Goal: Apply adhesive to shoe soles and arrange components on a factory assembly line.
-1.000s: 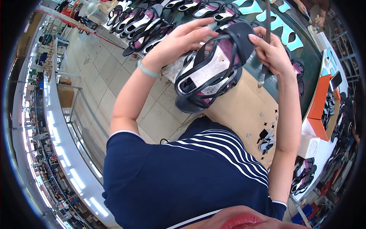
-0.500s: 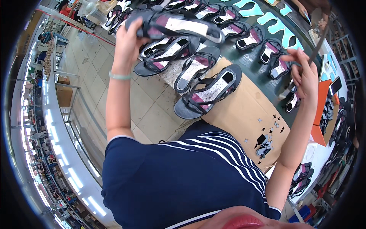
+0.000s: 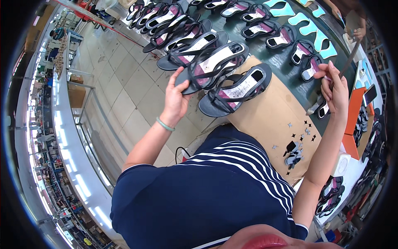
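Note:
My left hand (image 3: 177, 98) grips a black strappy sandal (image 3: 226, 56) by its toe end, fingers on one side and thumb on the other. White and purple show on its insole. Close below it, another black sandal (image 3: 244, 89) lies on brown cardboard at the bench's near edge. At the right, my right hand (image 3: 335, 89) is closed round a long, thin, dark-handled tool (image 3: 351, 57). The tool slants past the fingers, and a greyish end shows low by the table's sandals. Its exact kind is unclear.
More black sandals (image 3: 280, 37) stand in rows along the dark green bench. Turquoise cut pieces (image 3: 325, 45) lie at the back. Small star-shaped bits are scattered over the cardboard (image 3: 269, 120). An orange box (image 3: 353, 120) stands at right; another person's hand (image 3: 360, 33) shows beyond.
My left hand has brought the sandal nearer and to the right, down from the upper left over the other sandals. My right hand has stayed nearly in place with the tool.

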`<control>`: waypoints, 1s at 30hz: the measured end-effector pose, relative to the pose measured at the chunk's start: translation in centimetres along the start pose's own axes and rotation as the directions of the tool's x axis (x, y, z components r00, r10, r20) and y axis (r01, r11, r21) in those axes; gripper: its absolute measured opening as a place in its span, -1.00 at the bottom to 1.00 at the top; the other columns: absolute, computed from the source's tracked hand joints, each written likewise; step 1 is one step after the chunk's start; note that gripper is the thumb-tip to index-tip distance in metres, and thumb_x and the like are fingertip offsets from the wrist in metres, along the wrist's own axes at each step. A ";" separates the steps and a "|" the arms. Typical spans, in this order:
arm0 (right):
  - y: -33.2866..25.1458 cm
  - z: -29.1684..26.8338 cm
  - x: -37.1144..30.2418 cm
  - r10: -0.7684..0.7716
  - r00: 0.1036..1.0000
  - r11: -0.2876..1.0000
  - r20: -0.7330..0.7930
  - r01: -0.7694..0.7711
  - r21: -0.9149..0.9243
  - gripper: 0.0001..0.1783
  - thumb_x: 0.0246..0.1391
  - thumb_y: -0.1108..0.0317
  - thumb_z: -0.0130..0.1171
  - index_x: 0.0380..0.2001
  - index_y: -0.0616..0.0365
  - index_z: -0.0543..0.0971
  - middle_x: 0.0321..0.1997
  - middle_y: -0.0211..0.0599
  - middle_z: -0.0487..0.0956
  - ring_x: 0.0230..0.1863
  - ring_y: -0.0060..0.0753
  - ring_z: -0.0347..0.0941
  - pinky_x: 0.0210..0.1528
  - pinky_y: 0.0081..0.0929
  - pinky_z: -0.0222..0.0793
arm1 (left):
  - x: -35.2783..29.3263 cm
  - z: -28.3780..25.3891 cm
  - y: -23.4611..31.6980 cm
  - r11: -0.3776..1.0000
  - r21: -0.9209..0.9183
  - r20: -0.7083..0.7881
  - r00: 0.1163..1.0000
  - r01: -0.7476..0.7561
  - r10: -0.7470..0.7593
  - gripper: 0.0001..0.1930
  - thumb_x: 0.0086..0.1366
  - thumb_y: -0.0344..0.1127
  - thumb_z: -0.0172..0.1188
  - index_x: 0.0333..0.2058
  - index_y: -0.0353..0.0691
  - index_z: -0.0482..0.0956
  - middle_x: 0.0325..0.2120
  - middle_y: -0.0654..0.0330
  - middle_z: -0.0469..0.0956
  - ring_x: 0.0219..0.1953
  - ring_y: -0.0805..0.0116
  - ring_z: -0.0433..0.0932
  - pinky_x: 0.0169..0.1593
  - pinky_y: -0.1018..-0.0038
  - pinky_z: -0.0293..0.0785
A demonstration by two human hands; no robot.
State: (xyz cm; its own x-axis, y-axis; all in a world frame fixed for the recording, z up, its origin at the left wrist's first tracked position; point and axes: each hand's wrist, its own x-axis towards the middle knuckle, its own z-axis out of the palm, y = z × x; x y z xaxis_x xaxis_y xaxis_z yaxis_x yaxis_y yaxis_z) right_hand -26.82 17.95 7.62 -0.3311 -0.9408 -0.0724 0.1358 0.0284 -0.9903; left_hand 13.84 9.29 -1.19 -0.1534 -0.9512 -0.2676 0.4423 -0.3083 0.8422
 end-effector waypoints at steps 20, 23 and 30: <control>0.8 -0.9 -2.1 0.039 0.994 0.999 -0.105 -0.037 0.021 -0.61 0.26 0.16 -0.15 -0.30 0.32 0.49 -0.49 -0.17 0.55 -0.87 -0.80 -0.03 -0.86 -0.81 -0.13 | 3.3 -1.3 -2.2 0.898 -0.132 0.183 0.900 0.420 -0.395 -0.57 0.26 -0.21 -0.09 0.02 -0.38 0.31 -0.09 -0.02 0.46 -0.08 0.12 0.49 0.06 0.22 0.35; 0.5 -1.3 -2.6 0.013 0.993 1.000 -0.114 -0.012 0.014 -0.61 0.26 0.16 -0.15 -0.30 0.32 0.49 -0.49 -0.16 0.55 -0.88 -0.80 -0.03 -0.87 -0.81 -0.13 | 4.7 -1.0 -1.0 0.906 -0.166 0.243 0.907 0.388 -0.344 -0.58 0.27 -0.24 -0.10 -0.01 -0.48 0.31 -0.08 -0.05 0.46 -0.06 0.13 0.49 0.11 0.21 0.35; -0.5 -3.3 -4.8 -0.103 0.978 0.989 -0.179 0.121 0.091 -0.60 0.29 0.20 -0.21 -0.27 0.37 0.46 -0.49 -0.14 0.52 -0.88 -0.80 -0.05 -0.87 -0.83 -0.15 | 5.7 -3.5 0.1 0.861 -0.148 0.368 0.836 0.486 -0.408 -0.55 0.28 -0.18 -0.06 0.04 -0.37 0.30 -0.04 0.02 0.44 -0.05 0.21 0.49 0.11 0.22 0.36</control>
State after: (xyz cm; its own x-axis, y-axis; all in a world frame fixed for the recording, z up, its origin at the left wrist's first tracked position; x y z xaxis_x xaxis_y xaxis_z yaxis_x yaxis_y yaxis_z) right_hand -28.36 23.56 8.09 -0.5051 -0.8630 0.0100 0.1789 -0.1160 -0.9770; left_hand 16.09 3.81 -4.22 -0.6335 -0.6652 -0.3952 0.4375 -0.7293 0.5261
